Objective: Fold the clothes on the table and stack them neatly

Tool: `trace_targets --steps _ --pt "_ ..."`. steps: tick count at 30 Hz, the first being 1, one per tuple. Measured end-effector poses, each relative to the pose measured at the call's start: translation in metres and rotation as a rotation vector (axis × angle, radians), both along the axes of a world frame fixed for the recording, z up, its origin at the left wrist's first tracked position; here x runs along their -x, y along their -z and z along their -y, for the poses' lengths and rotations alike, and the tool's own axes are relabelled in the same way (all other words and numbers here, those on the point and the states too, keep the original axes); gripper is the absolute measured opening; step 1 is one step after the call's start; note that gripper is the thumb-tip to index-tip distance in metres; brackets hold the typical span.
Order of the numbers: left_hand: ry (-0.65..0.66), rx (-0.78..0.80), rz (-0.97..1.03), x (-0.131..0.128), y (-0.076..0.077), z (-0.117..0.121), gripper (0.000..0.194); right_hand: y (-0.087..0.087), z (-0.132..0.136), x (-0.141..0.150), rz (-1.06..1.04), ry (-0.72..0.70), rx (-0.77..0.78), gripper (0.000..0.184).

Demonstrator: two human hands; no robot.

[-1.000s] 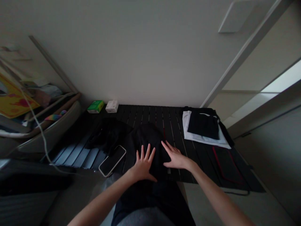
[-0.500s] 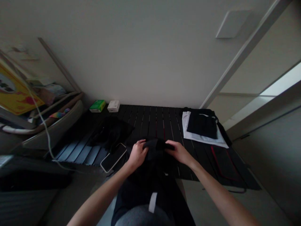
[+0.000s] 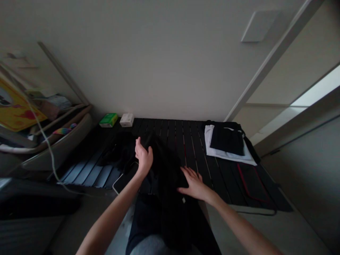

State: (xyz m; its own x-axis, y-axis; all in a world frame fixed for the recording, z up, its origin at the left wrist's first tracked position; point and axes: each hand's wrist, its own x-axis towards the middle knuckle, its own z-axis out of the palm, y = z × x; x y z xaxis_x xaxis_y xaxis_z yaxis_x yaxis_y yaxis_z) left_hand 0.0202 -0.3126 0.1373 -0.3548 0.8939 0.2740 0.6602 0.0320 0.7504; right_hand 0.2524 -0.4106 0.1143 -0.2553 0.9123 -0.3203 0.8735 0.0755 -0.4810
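My left hand (image 3: 143,158) is at the black garment (image 3: 168,177), thumb and fingers apart with dark cloth between them; I can't tell whether they grip it. My right hand (image 3: 193,184) rests on its right side, thumb spread from the fingers. The garment lies over the near edge of the table (image 3: 209,173), onto my lap. Folded clothes (image 3: 227,141) sit by the far right corner, a phone (image 3: 124,181) at the near edge, partly hidden.

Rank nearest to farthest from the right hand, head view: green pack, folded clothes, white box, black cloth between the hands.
1. Black cloth: touching the right hand.
2. Folded clothes: right, beyond the hand.
3. White box: back left.
4. Green pack: left of the box.
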Motion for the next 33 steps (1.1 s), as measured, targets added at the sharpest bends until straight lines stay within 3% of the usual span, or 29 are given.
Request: trace_targets --steps 5,8,11,15,21,24,28,31,33 --pt "0.472 0.084 -0.429 -0.015 0.027 0.05 0.055 0.018 0.027 0.029 0.03 -0.121 0.027 0.113" --pt "0.474 0.108 -0.585 -0.012 0.035 0.052 0.06 0.03 0.04 0.04 0.075 -0.08 -0.059 0.103" --pt "0.421 0.053 -0.682 -0.006 0.028 0.036 0.059 0.033 0.043 0.042 -0.002 -0.042 -0.047 0.093" --pt "0.498 0.007 -0.762 0.007 0.016 0.004 0.051 0.011 0.029 0.031 -0.071 -0.068 -0.039 0.068" --pt "0.686 0.311 -0.735 0.022 0.029 -0.025 0.044 -0.042 -0.025 -0.005 0.146 0.015 -0.494 0.038" --pt "0.791 0.331 -0.672 0.014 0.024 -0.015 0.055 -0.053 -0.055 -0.025 0.297 0.125 -0.685 0.037" --pt "0.925 0.38 -0.548 -0.005 0.017 0.016 0.064 -0.054 -0.082 -0.039 0.42 0.299 -0.815 0.033" --pt "0.953 0.325 -0.502 -0.018 0.024 0.04 0.065 -0.053 -0.09 -0.041 0.415 0.366 -0.885 0.031" --pt "0.944 0.287 -0.496 -0.025 0.032 0.055 0.077 -0.054 -0.092 -0.042 0.367 0.386 -0.94 0.032"
